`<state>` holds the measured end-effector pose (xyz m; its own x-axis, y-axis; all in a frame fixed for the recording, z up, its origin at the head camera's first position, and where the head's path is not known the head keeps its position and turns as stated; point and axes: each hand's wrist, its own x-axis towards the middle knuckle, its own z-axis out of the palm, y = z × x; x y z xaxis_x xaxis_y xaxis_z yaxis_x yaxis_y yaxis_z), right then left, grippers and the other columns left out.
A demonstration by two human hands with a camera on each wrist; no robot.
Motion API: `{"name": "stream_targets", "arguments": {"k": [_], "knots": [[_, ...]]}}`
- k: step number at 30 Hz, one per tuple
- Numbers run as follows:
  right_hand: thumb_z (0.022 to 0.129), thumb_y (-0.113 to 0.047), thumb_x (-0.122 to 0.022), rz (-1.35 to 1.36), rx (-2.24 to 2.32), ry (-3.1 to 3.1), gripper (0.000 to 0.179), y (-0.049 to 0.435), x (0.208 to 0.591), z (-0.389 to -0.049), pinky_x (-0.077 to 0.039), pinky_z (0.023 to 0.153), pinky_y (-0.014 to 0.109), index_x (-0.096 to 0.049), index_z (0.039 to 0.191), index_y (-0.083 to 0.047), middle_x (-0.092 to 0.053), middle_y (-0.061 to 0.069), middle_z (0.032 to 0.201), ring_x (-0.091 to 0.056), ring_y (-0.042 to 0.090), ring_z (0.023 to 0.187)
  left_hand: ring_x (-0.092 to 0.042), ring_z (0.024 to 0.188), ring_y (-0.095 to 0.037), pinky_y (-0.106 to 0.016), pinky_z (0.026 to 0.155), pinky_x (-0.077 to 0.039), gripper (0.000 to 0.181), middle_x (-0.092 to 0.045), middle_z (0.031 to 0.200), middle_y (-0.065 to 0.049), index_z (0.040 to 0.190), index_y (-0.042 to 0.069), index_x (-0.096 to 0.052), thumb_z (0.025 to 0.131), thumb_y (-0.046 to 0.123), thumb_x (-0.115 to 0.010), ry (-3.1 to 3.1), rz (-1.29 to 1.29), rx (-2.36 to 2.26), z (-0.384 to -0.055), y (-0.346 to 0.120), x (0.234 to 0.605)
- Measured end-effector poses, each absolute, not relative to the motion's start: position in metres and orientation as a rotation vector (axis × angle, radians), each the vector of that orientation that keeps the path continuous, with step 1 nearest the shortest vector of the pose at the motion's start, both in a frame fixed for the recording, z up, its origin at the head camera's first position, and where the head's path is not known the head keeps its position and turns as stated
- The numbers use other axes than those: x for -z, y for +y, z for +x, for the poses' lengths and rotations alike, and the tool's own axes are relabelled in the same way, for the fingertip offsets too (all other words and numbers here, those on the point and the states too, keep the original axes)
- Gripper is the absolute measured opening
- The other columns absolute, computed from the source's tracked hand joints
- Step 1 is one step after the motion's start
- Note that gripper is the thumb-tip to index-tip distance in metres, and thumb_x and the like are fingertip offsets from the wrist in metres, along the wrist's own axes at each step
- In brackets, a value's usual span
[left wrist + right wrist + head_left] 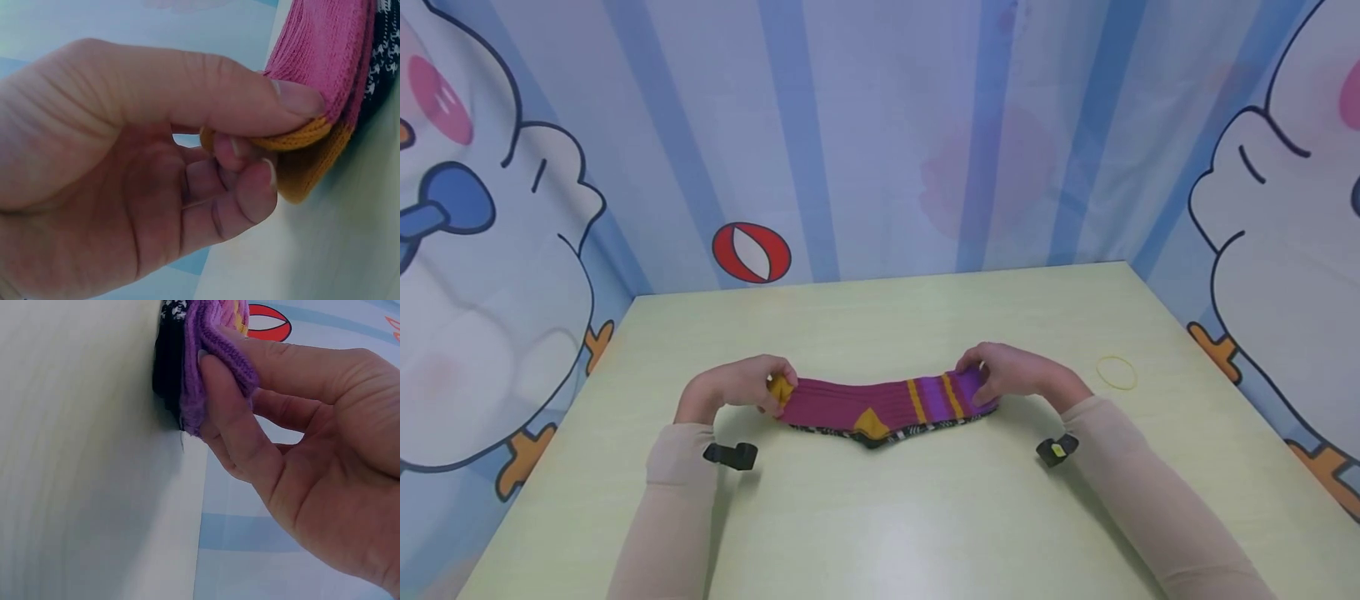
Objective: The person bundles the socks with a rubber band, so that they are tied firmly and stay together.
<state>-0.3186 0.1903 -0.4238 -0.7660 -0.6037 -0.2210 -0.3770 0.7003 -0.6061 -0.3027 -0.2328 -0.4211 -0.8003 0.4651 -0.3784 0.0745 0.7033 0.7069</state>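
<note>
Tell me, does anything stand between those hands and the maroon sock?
Nothing visible does: the left hand pinches the maroon sock at its yellow toe, the right hand at its purple cuff. The yellow band lies apart, farther right.

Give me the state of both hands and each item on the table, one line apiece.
Maroon sock, laid out lengthwise, held at both ends.
Black patterned layer, beneath the maroon sock, mostly hidden.
Left hand, pinching the sock's yellow toe.
Right hand, pinching the sock's purple cuff.
Yellow band, lying in a loop, untouched.
</note>
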Motion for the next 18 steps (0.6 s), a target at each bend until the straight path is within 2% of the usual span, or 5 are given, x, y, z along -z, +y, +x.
{"name": "stream_targets", "arguments": {"k": [5, 11, 18], "knots": [[0.083, -0.004, -0.080, -0.808, 0.695, 2.542, 0.046, 0.1901, 0.4239, -0.3170, -0.051, 0.092, 0.042, -0.063, 0.124, 0.004, -0.064, 0.012, 0.114, -0.059, 0.025, 0.103, -0.054, 0.087, -0.026, -0.033, 0.071, -0.052, 0.038, -0.055, 0.102, -0.012, 0.111, 0.004, -0.058, 0.079, -0.010, -0.073, 2.374, 0.405, -0.934, -0.3034, -0.2317, 0.4225], [0.082, -0.007, -0.082, -0.855, 0.690, 2.560, 0.046, 0.1921, 0.4256, -0.3165, -0.050, 0.091, 0.041, -0.065, 0.123, 0.003, -0.056, 0.013, 0.113, -0.055, 0.026, 0.104, -0.054, 0.087, -0.026, -0.033, 0.072, -0.053, 0.039, -0.053, 0.105, -0.013, 0.111, 0.005, -0.056, 0.079, -0.009, -0.073, 2.375, 0.375, -0.920, -0.3061, -0.2301, 0.4265], [0.081, -0.010, -0.083, -0.830, 0.753, 2.531, 0.047, 0.1971, 0.4283, -0.3186, -0.050, 0.088, 0.040, -0.065, 0.124, 0.000, -0.054, 0.013, 0.117, -0.054, 0.027, 0.105, -0.055, 0.084, -0.024, -0.032, 0.070, -0.053, 0.039, -0.053, 0.105, -0.012, 0.109, 0.004, -0.056, 0.078, -0.009, -0.075, 2.372, 0.362, -0.928, -0.3060, -0.2303, 0.4303]]}}
